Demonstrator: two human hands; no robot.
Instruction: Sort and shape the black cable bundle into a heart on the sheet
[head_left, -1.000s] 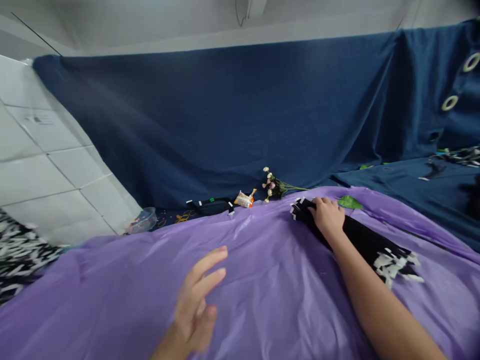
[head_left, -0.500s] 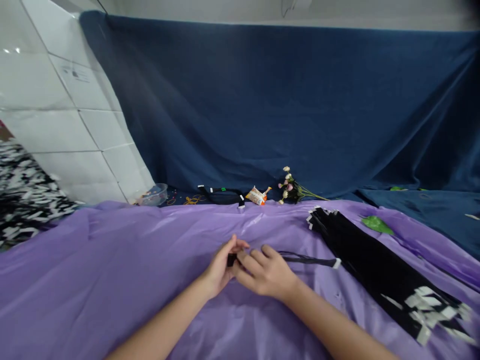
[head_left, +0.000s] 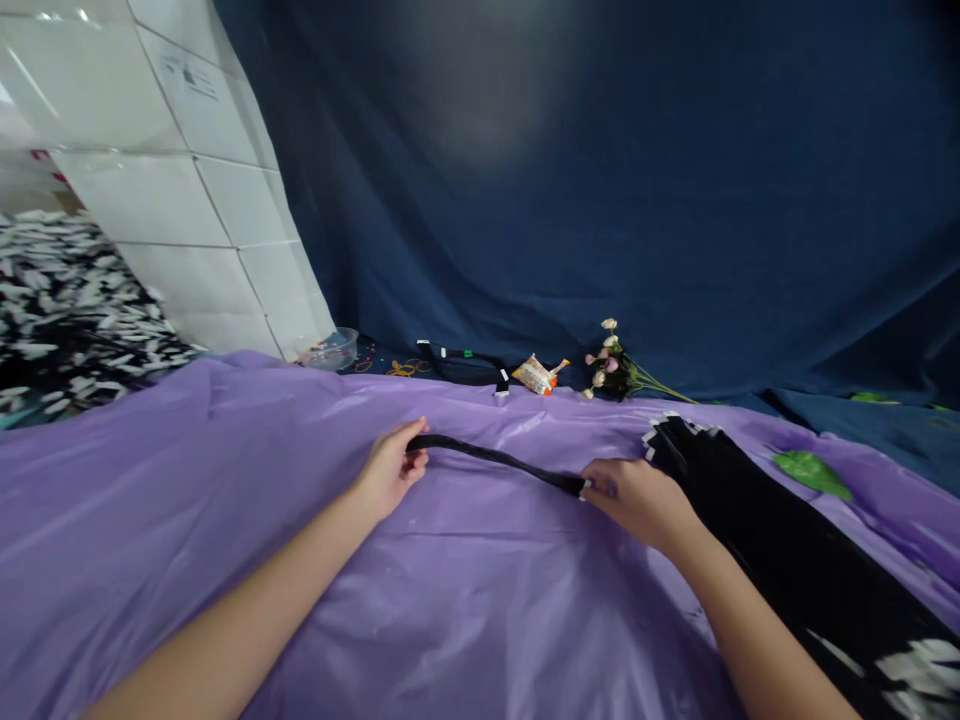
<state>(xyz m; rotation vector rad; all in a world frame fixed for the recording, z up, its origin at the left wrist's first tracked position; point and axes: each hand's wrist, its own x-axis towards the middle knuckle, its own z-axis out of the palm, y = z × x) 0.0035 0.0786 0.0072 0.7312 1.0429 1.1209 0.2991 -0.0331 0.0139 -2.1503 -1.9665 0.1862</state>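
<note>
A black cable bundle with a small white end piece stretches between my two hands, a little slack and curved. My left hand pinches its left end between thumb and fingers. At the other end, beside the white piece, the fingers of my right hand are closed on it. To the right of that hand lies a thick pile of similar black cables with white ends. Under everything spreads a purple cloth.
Along the back lie a clear plastic tub, looped black cables, an orange-and-white packet and artificial flowers. A green leaf is at the right. Far left is a big black-and-white heap; a blue curtain hangs behind.
My hands, close together before, have moved apart, left and right. The cable bundle now spans between them, its white end in my right hand. The camera view has tilted down and turned left.
</note>
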